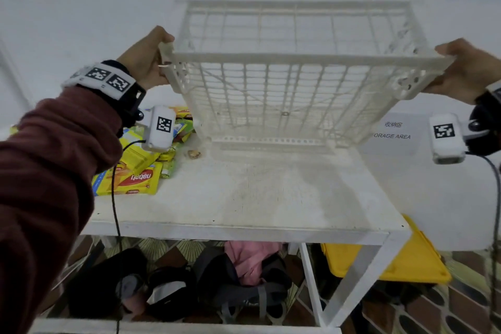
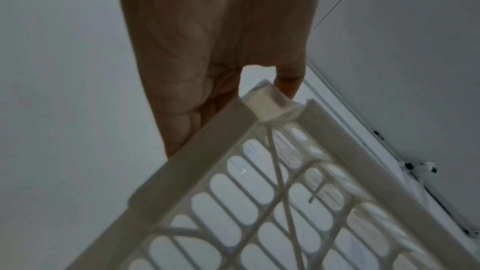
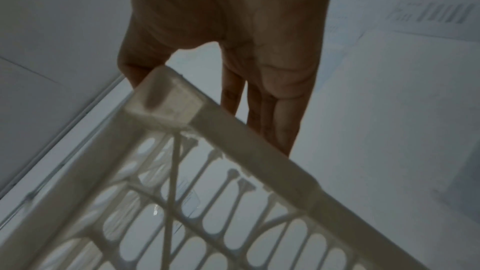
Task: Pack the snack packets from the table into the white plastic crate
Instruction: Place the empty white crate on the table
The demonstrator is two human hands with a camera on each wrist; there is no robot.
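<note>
1. Fingers, head view: left hand [image 1: 143,59] grips the near-left top corner of the white plastic crate [image 1: 287,76], thumb on top of the rim; right hand [image 1: 466,70] grips the near-right corner the same way. Crate is tipped toward the camera, its far bottom edge on the white table [image 1: 244,198], inside bare. Only this view shows the snack packets [image 1: 135,171]: a yellow pile on the table's left side, below the left wrist, apart from the crate. Also only here: a "STORAGE AREA" label [image 1: 393,133] on the table to the right, partly cut off by the crate, plus a yellow bin [image 1: 406,260] and dark bags [image 1: 189,285] under the table.
2. Left wrist view: left hand [image 2: 221,38] seen from the palm side, thumb behind the crate corner block [image 2: 270,104], fingers [image 2: 182,122] running down behind the rim bar. Shows grip contact that the head view hides.
3. Right wrist view: right hand [image 3: 233,17] mirrors it, thumb behind the crate's corner [image 3: 166,98], fingers [image 3: 280,118] behind the rim bar. No packets visible in either wrist view.
</note>
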